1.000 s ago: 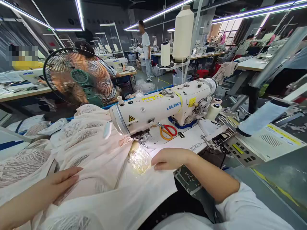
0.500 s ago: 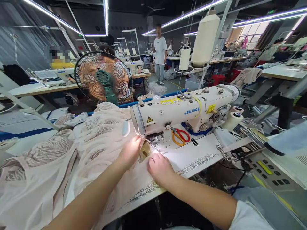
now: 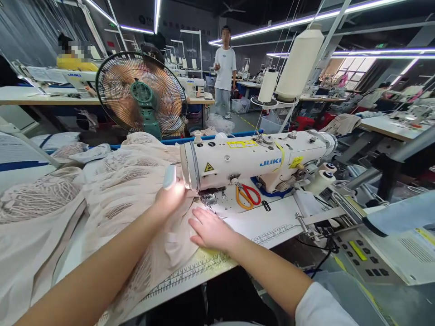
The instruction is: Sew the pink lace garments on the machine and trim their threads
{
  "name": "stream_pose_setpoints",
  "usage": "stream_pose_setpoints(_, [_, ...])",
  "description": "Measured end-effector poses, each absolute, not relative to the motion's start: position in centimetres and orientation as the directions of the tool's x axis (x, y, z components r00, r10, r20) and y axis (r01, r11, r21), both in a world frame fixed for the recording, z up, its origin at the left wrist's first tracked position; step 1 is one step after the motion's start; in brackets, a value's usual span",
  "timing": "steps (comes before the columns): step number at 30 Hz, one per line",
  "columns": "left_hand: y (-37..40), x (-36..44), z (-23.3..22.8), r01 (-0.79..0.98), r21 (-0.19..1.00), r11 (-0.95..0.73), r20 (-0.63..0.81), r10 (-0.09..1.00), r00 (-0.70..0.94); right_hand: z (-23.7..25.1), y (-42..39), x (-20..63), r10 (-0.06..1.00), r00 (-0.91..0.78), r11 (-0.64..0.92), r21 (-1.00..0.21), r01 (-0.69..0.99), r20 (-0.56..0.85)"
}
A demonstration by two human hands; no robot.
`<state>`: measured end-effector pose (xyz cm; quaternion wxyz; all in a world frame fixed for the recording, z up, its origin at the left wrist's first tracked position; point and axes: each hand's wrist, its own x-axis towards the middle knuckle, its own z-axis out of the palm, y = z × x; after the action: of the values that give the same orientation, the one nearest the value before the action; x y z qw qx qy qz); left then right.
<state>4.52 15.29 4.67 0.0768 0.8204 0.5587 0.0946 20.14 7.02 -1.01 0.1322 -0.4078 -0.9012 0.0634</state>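
A white JUKI sewing machine (image 3: 251, 158) stands on the white table (image 3: 272, 222). Pale pink lace fabric (image 3: 112, 190) is heaped to its left and runs under the needle area (image 3: 209, 198). My left hand (image 3: 170, 199) rests on the fabric just left of the machine head, fingers curled onto the cloth under the lamp's glare. Flat on the fabric in front of the needle lies my right hand (image 3: 210, 231), fingers spread and pointing left. Orange-and-red scissors (image 3: 247, 194) lie on the machine bed behind the needle.
A standing fan (image 3: 141, 95) is behind the fabric pile. Thread cones (image 3: 299, 63) stand on a rack behind the machine. A control panel (image 3: 363, 258) sits at the right. One person stands in the aisle (image 3: 224, 68); other sewing stations fill the room.
My left hand moved from the front of the fabric up beside the machine head. My right hand shifted left and flattened before the needle. The clear packet near the needle is out of sight now.
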Motion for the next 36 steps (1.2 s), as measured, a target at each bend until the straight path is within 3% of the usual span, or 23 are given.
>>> stream_pose_setpoints(7, [9.0, 3.5, 1.7, 0.760, 0.150, -0.632, 0.033, 0.772, 0.635, -1.9, 6.8, 20.8, 0.746, -0.613, 0.666, -0.264, 0.698, 0.260])
stream_pose_setpoints(14, [9.8, 3.6, -0.3, 0.772, 0.061, -0.633, 0.121, 0.773, 0.623, -3.4, 5.1, 22.6, 0.742, -0.526, 0.659, -0.310, 0.685, 0.416])
stream_pose_setpoints(19, [10.2, 4.2, 0.3, 0.783, 0.022, -0.622, 0.143, 0.777, 0.613, -3.6, 4.8, 22.7, 0.753, -0.478, 0.639, -0.329, 0.695, 0.452])
stream_pose_setpoints(36, [10.6, 4.9, 0.7, 0.808, -0.015, -0.589, 0.105, 0.802, 0.588, -3.6, 5.0, 22.6, 0.679, -0.423, 0.677, -0.290, 0.676, 0.600])
